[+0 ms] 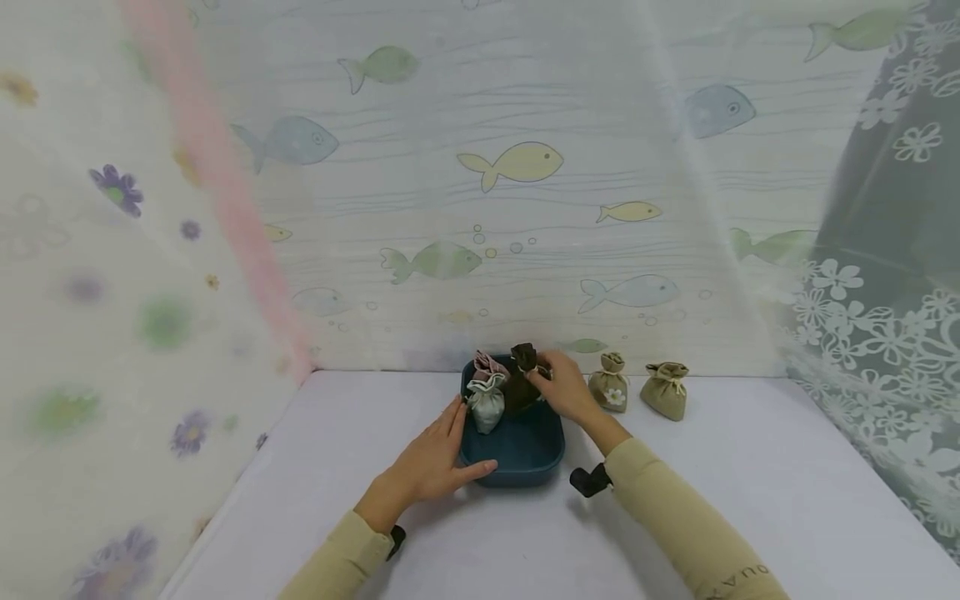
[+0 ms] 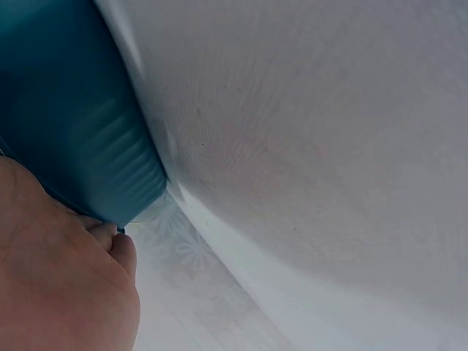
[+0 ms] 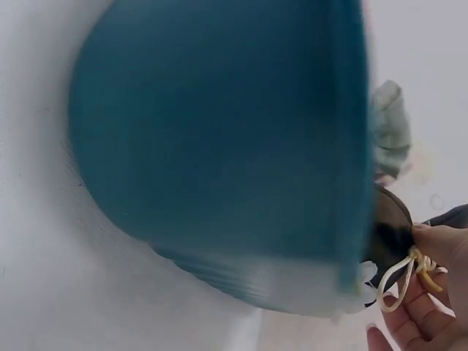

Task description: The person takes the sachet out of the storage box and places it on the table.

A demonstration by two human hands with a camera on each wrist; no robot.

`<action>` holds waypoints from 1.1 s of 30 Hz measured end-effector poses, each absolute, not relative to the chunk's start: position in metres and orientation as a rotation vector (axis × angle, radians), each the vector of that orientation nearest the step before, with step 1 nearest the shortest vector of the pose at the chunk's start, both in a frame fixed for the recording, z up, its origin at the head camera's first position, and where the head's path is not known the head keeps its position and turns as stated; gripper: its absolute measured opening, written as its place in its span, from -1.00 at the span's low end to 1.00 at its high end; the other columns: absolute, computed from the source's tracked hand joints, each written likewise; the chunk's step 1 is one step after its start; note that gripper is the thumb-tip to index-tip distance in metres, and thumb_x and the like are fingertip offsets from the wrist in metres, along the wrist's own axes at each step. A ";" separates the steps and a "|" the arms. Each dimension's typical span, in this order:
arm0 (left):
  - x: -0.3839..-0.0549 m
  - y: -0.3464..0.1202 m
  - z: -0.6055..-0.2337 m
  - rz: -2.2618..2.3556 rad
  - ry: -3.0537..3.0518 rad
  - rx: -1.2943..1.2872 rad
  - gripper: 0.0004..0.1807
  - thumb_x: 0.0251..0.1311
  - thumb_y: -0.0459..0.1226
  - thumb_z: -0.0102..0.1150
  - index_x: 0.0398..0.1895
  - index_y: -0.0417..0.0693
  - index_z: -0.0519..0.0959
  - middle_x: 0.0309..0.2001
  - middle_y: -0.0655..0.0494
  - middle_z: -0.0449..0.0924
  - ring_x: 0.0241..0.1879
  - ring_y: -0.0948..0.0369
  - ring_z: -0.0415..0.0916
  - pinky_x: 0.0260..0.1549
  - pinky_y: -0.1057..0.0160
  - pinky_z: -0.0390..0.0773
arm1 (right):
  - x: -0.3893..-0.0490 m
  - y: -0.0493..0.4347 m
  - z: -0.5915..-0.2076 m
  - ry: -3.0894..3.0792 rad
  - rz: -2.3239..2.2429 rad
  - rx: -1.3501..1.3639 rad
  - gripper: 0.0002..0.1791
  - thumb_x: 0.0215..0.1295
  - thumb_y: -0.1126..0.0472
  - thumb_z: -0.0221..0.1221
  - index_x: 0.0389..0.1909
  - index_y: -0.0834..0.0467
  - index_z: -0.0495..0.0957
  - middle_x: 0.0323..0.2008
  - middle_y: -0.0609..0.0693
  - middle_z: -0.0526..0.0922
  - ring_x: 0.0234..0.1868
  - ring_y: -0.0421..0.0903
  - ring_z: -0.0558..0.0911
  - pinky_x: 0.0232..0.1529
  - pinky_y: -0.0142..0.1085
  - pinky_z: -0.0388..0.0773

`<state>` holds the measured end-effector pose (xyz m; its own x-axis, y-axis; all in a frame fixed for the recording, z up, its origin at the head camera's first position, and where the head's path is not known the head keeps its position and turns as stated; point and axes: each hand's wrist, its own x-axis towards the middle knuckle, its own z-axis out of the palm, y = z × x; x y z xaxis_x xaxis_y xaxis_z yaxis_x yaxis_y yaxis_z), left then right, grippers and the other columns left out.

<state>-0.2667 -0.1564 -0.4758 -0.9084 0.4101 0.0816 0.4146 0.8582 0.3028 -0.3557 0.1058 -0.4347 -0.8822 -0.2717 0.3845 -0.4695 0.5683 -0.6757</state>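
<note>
A dark blue plastic basin stands on the white table. My right hand pinches the gathered neck of a dark brown drawstring pouch at the basin's back right. In the right wrist view, thumb and fingers are at the pouch's cream cord, beyond the basin wall. Next to it inside the basin are a pale grey-green pouch and a pinkish pouch, partly hidden behind it. My left hand rests against the basin's left side, fingers extended along the rim and thumb over the front edge.
Two tan drawstring pouches stand on the table to the right of the basin, one with a white flower, the other plain. A fish-print curtain hangs behind the table, with a flowered curtain at the left.
</note>
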 end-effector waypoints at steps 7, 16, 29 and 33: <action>-0.264 -0.157 -0.471 -0.507 -3.005 -0.687 0.26 0.24 0.53 -0.15 0.65 -0.24 -0.13 0.66 -0.12 -0.28 0.61 -0.04 -0.10 0.48 -0.09 0.17 | -0.350 0.114 -0.424 -2.503 1.222 0.675 -0.71 0.45 0.27 0.22 0.07 0.35 0.59 0.01 0.28 0.64 0.05 0.21 0.60 0.06 0.11 0.59; -0.264 -0.156 -0.471 -0.492 -3.018 -0.689 0.28 0.22 0.55 -0.17 0.65 -0.24 -0.13 0.67 -0.11 -0.28 0.61 -0.04 -0.09 0.48 -0.07 0.17 | -0.340 0.124 -0.414 -2.513 1.278 0.677 -0.69 0.45 0.28 0.21 0.12 0.35 0.57 0.04 0.27 0.63 0.08 0.21 0.61 0.07 0.08 0.62; -0.262 -0.156 -0.466 -0.503 -3.021 -0.692 0.29 0.22 0.56 -0.19 0.65 -0.24 -0.14 0.66 -0.14 -0.28 0.61 -0.04 -0.12 0.49 -0.07 0.14 | -0.325 0.145 -0.402 -2.536 1.251 0.706 -0.66 0.47 0.27 0.22 0.18 0.30 0.56 0.07 0.24 0.63 0.10 0.19 0.61 0.07 0.07 0.61; -0.261 -0.157 -0.465 -0.491 -3.029 -0.693 0.30 0.20 0.58 -0.21 0.65 -0.24 -0.14 0.66 -0.13 -0.28 0.61 -0.03 -0.12 0.50 -0.05 0.13 | -0.319 0.154 -0.402 -2.550 1.245 0.694 -0.67 0.48 0.26 0.21 0.17 0.32 0.55 0.08 0.25 0.62 0.11 0.21 0.60 0.07 0.07 0.61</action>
<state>-0.2615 -0.1566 -0.4649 -0.9031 0.4247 0.0643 0.4232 0.8543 0.3018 -0.3194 0.1539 -0.4025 -0.8643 -0.3170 0.3904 -0.5028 0.5295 -0.6832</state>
